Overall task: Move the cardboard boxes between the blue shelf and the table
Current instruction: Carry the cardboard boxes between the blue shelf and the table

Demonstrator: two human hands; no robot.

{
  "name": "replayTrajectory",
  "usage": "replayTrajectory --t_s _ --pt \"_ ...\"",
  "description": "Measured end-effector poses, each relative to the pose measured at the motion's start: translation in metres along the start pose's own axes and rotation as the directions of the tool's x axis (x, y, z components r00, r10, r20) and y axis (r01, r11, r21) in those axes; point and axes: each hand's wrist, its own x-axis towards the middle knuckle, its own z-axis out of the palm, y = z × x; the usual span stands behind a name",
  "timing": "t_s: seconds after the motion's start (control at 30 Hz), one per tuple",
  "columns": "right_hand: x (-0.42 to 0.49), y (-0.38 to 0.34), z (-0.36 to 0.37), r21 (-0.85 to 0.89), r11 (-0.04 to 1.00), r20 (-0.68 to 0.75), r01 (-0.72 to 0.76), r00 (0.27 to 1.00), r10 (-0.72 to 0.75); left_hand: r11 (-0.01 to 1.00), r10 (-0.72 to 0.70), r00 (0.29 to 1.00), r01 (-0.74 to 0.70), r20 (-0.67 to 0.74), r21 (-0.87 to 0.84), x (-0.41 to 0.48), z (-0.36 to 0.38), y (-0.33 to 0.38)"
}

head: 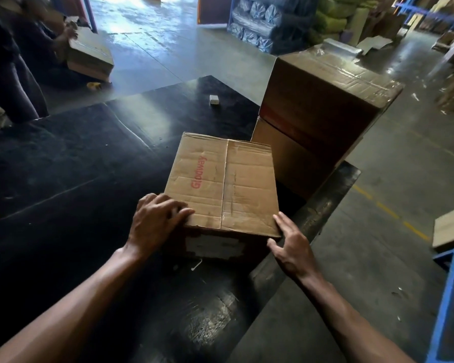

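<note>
A worn cardboard box (223, 179) with red "Glodway" print lies on the black table (71, 174), close to its right edge. My left hand (155, 221) rests on the box's near left corner, fingers bent over the top edge. My right hand (290, 244) presses flat against the near right corner, fingers straight. Behind it stands a taller stack of two taped cardboard boxes (325, 100). The blue shelf (446, 292) shows at the right edge with a flat cardboard box (451, 229) on it.
A small white block (214, 99) lies further back on the table. Another person (16, 61) at the far left handles a carton (89, 56). Concrete floor with yellow dashes runs to the right. Wrapped bales (257, 24) and more cartons stand at the back.
</note>
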Motion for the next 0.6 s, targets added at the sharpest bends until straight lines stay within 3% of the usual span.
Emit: replayTrajectory --t_s 0.07,0.17,0.33,0.6 --pt "0.006 -0.001 0.0 -0.032 0.999 0.033 0.007 0.999 -0.006 0.982 -0.162 0.983 0.169 0.081 -0.088 0.012 0.002 -0.012" --pt "0.014 0.0 0.003 -0.082 0.996 0.093 0.04 0.995 -0.032 0.867 -0.317 0.89 0.412 0.327 -0.281 0.014 0.008 -0.016" --pt "0.05 0.018 -0.01 -0.143 0.979 0.175 0.149 0.977 -0.123 0.888 -0.32 0.895 0.398 0.311 -0.23 0.0 0.019 0.001" --pt "0.134 0.057 -0.04 -0.122 0.944 0.316 0.308 0.913 -0.257 0.936 -0.346 0.916 0.351 0.201 0.009 -0.009 0.045 0.051"
